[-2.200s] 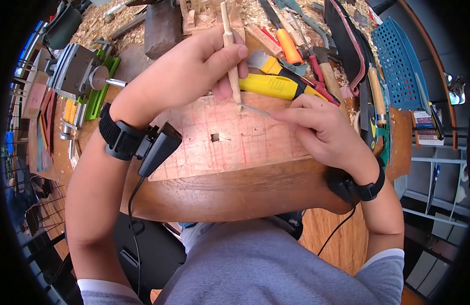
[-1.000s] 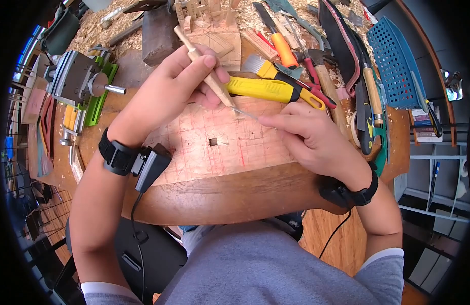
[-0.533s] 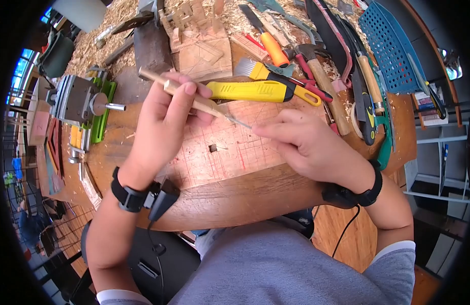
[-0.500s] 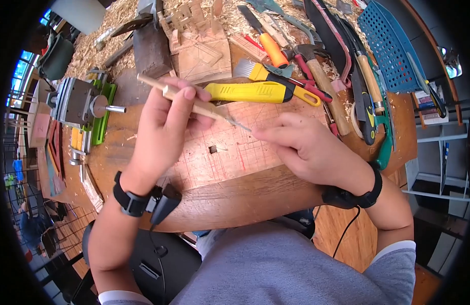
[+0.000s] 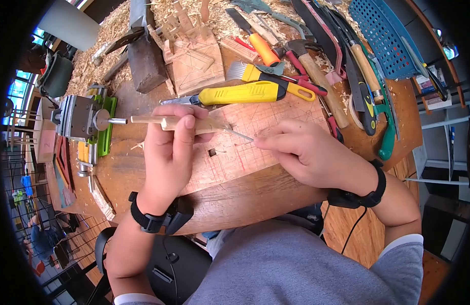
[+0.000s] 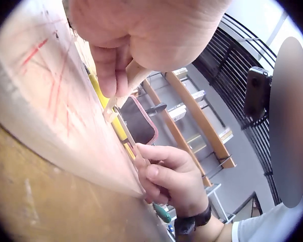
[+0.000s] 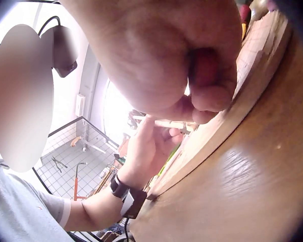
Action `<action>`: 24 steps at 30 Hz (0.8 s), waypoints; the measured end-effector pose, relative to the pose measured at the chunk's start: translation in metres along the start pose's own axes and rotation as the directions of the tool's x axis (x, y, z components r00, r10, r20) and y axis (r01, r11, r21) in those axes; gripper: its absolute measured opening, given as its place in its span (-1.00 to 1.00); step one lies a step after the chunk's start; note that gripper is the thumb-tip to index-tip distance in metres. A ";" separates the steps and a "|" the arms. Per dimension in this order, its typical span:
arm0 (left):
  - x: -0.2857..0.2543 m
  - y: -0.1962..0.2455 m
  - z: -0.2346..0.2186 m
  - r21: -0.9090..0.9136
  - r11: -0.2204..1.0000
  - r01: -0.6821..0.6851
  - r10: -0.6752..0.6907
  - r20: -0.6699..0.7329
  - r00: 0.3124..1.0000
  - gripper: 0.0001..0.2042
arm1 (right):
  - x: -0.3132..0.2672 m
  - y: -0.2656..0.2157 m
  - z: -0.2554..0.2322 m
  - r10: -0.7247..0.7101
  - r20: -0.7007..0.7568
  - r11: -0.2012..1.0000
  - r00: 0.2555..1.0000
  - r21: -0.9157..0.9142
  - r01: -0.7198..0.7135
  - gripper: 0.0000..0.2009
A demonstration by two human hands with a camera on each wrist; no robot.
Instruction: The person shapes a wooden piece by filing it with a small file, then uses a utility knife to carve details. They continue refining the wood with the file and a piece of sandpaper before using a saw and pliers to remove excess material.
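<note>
In the head view, my left hand (image 5: 169,147) holds a pale carved wooden stick (image 5: 166,123), thumb on top and fingers behind. The stick lies nearly level over a board (image 5: 235,168) with red grid lines and a square hole. My right hand (image 5: 301,150) pinches one end of a thin grey strip (image 5: 241,135) between thumb and forefinger. Its other end meets the stick's right tip. The left wrist view shows the same thin strip (image 6: 125,130) spanning from the right fingers to the wood. In the right wrist view, the stick (image 7: 166,123) is partly covered by the fingers.
Just behind the hands lie a yellow-handled tool (image 5: 240,93), a flat brush (image 5: 245,72) and a hammer (image 5: 321,86). A metal vise (image 5: 77,119) stands at left, near the stick's left end. A blue basket (image 5: 385,40) is at the back right, with wood shavings (image 5: 110,40) at the back.
The wooden stick has swung from nearly upright to nearly level, its free end going left, as my left hand turned and came closer. The right hand keeps its pinch at the other end.
</note>
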State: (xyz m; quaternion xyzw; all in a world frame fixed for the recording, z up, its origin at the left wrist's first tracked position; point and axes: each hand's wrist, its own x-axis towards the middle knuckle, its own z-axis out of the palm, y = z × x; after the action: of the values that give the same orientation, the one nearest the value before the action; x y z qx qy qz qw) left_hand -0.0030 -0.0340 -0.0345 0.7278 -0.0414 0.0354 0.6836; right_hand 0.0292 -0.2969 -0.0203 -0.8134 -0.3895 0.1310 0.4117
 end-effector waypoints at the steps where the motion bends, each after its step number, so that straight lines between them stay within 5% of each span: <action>1: -0.001 -0.002 0.000 -0.012 1.000 -0.028 0.028 0.009 1.000 -0.85 | 0.001 0.001 0.002 -0.002 0.000 1.000 1.000 0.001 0.002 -0.69; 3: -0.003 -0.003 0.002 -0.021 0.998 -0.055 0.056 0.027 0.998 -0.85 | 0.002 0.004 0.009 -0.102 -0.098 0.995 0.990 -0.015 0.101 -0.76; 10: -0.006 -0.006 0.004 0.078 0.974 -0.215 0.212 0.042 0.976 -0.86 | 0.000 -0.001 0.009 -0.068 -0.065 0.998 0.996 -0.013 0.067 -0.70; 12: -0.005 -0.005 0.006 0.140 0.962 -0.234 0.228 0.057 0.972 -0.86 | 0.003 -0.005 0.011 -0.021 0.074 1.000 0.997 -0.019 0.022 -0.70; 21: -0.004 -0.001 -0.003 -0.091 0.995 -0.041 0.046 0.050 0.998 -0.84 | -0.002 0.007 0.007 -0.102 -0.130 0.992 0.986 -0.091 0.090 -0.75; 24: -0.005 -0.002 -0.007 -0.192 0.980 0.057 -0.054 0.021 0.998 -0.84 | 0.000 0.007 0.010 -0.084 -0.086 0.992 0.993 -0.103 0.075 -0.75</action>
State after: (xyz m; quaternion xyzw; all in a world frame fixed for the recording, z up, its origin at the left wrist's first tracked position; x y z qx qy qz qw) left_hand -0.0074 -0.0272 -0.0371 0.6593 -0.0298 0.0066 0.7513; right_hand 0.0273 -0.2933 -0.0322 -0.8219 -0.4085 0.0580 0.3927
